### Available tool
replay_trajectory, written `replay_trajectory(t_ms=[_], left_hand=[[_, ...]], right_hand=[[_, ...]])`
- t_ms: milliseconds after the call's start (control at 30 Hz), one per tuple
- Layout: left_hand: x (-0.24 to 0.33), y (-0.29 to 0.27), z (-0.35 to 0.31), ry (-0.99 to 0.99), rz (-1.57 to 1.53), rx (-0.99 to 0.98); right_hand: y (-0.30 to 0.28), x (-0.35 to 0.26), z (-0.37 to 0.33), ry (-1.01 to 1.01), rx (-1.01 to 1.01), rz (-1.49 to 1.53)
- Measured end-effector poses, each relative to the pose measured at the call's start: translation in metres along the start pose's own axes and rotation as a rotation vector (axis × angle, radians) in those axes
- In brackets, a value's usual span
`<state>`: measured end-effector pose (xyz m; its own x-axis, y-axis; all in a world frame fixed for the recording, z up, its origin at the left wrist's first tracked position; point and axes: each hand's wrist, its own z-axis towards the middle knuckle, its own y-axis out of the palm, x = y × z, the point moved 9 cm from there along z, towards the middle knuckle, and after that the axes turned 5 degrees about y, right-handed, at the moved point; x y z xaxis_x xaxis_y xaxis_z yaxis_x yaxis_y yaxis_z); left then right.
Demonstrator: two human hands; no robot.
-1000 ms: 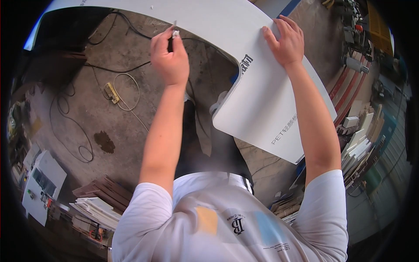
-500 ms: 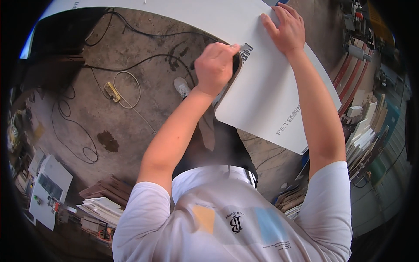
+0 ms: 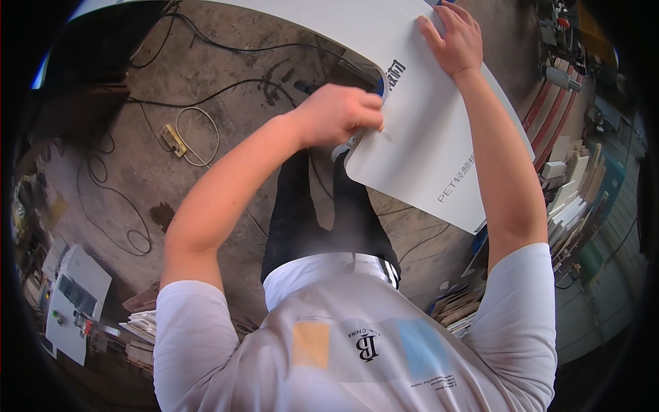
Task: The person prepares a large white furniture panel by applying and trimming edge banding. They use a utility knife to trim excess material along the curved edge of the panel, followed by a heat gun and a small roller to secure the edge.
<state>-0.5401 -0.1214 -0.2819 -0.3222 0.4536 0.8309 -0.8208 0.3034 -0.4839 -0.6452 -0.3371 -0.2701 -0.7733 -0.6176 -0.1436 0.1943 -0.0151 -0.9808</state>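
Note:
A large white panel (image 3: 419, 151) with a rounded inner cutout and dark printing stretches across the top and right. At the cutout's edge, near its rounded corner, my left hand (image 3: 336, 117) is closed, with thumb and fingers pinched together. What it pinches, if anything, is too small to make out. My right hand (image 3: 458, 44) rests on the panel toward its far right edge, thumb apart and the other fingers stretched out over the surface.
Black cables (image 3: 247, 49) run over the concrete floor, with a yellow power strip (image 3: 174, 140) at left. A white machine (image 3: 75, 302) stands lower left. Stacked boards (image 3: 573, 182) and red rails (image 3: 549, 123) line the right side.
My left hand has moved along the cutout's edge toward me, away from the printed mark it partly covered. My right hand stays in nearly the same place on the panel.

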Motion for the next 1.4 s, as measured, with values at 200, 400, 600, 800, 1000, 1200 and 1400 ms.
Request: replay_trajectory(t_ms=[200,400,600,800,1000,1200,1400], left_hand=[[0.041,0.045,-0.073,0.078,-0.067,-0.338],[0.01,-0.03,-0.044,-0.177,-0.132,0.288],[-0.017,-0.023,0.02,-0.128,0.116,0.344],[-0.004,-0.013,0.019,-0.046,0.17,0.144],[0.045,0.019,-0.044,0.043,0.216,-0.062],[0.075,0.064,-0.125,-0.097,-0.139,-0.015],[0.008,-0.007,-0.043,-0.141,0.052,0.337]], right_hand=[[0.021,0.021,-0.008,-0.001,-0.007,-0.099],[-0.008,-0.007,0.001,0.015,-0.027,0.057],[-0.004,-0.001,-0.002,0.047,-0.009,0.04],[-0.001,0.005,0.0,0.062,-0.029,0.017],[0.007,0.005,0.002,0.095,-0.144,-0.002],[0.014,0.017,-0.008,0.019,0.017,-0.067],[0.016,0.016,-0.002,0.004,0.019,-0.035]])
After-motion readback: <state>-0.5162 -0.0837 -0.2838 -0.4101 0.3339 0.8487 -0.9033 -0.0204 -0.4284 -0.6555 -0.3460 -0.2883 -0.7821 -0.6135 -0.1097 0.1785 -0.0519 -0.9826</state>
